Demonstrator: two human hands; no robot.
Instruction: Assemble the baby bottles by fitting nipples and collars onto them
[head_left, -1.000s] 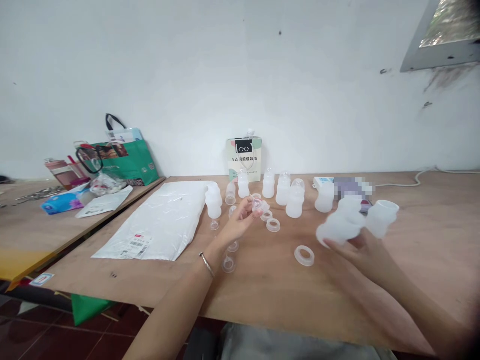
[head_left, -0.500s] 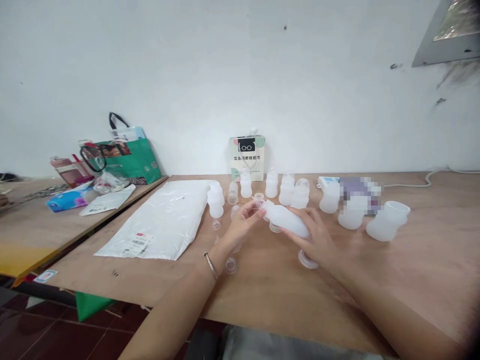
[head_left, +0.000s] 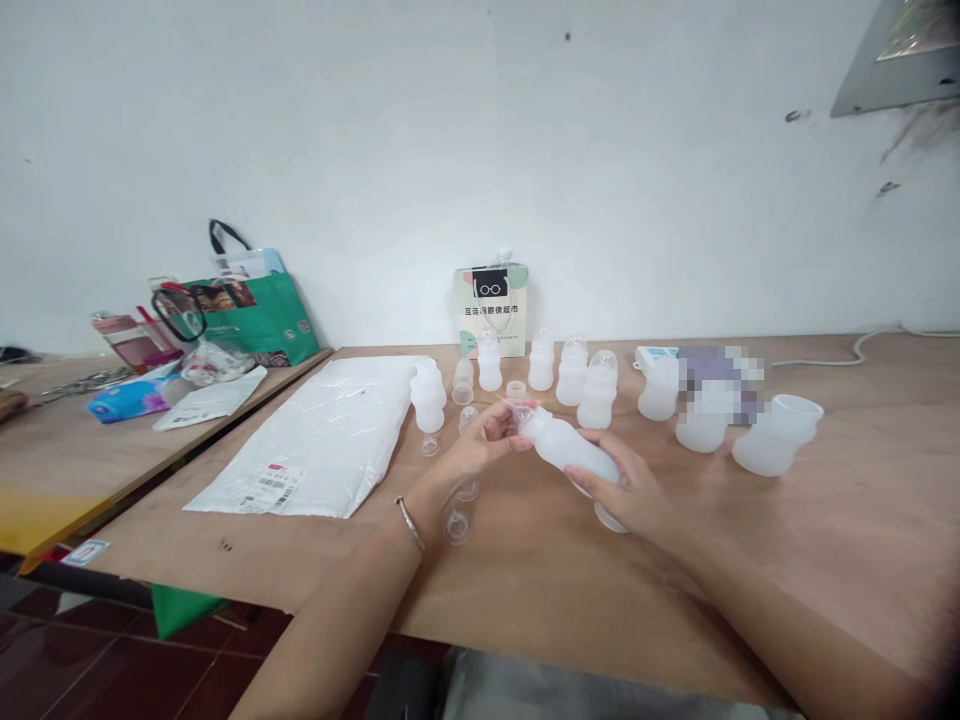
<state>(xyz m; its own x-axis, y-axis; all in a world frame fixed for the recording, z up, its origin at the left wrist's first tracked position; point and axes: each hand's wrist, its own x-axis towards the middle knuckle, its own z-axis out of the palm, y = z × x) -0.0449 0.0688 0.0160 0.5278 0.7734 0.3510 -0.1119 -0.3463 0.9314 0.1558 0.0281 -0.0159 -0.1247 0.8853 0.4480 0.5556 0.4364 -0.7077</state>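
A frosted white baby bottle (head_left: 566,445) is tilted above the table, its neck toward the left. My right hand (head_left: 626,485) is wrapped around its base end. The fingers of my left hand (head_left: 480,442) pinch a clear bottle-top piece (head_left: 523,418) at the neck; its exact kind is partly hidden by the fingers. Several bottles with clear domed caps stand behind, one of them a capped bottle (head_left: 600,390). Small clear parts, such as a clear cap (head_left: 457,526), lie near my left forearm. A clear ring (head_left: 612,517) rests partly under my right hand.
To the right stand open bottles, including a wide-mouthed bottle (head_left: 776,435). A white plastic mailer (head_left: 300,430) covers the table's left part. At the wall are a paper bag (head_left: 491,312) and a cable (head_left: 825,362). A green bag (head_left: 262,325) stands on the adjoining left table.
The bottle's neck end has dipped slightly and turned, and the clear piece now sits in line with the neck. My left hand has shifted a little. The whole view has moved slightly.
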